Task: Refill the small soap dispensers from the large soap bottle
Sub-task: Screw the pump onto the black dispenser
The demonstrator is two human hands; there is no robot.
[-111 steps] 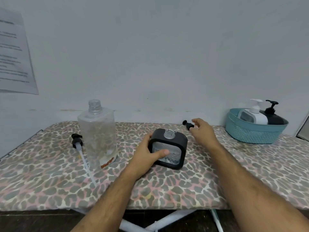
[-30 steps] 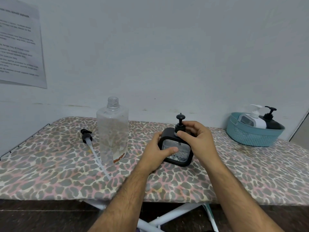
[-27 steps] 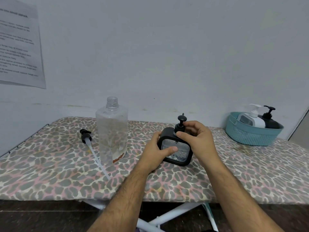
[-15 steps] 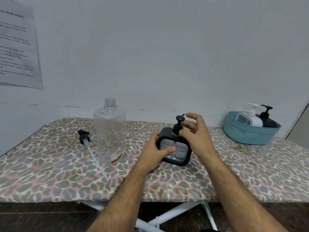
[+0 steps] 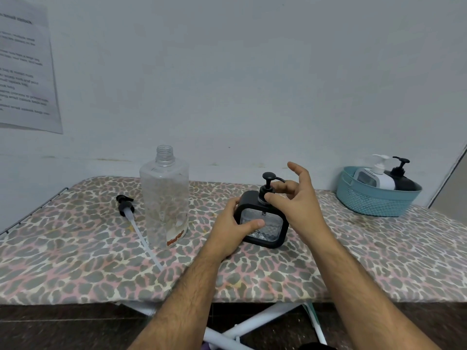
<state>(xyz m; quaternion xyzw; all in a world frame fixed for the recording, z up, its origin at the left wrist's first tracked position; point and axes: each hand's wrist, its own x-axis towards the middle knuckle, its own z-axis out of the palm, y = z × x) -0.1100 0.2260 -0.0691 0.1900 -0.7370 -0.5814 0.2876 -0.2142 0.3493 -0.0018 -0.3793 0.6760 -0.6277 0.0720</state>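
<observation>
On the patterned board (image 5: 75,261), the right hand (image 5: 294,203) now pinches the pump (image 5: 266,188) with fingers lifted, the left hand (image 5: 227,231) still gripping the dispenser (image 5: 262,223).

A plain pale grey-blue wall (image 5: 252,72) fills everything behind the grip, lit evenly and softly, with a faint stained line running across it just above the board's far edge. High to the left of the grip, 1 printed paper sheet (image 5: 25,72) hangs on that wall, its text too blurred to read. Under the grip lies an ironing board (image 5: 75,269) in a leopard-print cover of grey, pink and cream, on white crossed legs (image 5: 252,324). Below it, nearer than the grip, the floor (image 5: 63,324) is dark brown. Far right, a pale vertical edge (image 5: 452,178) leans against the wall.
</observation>
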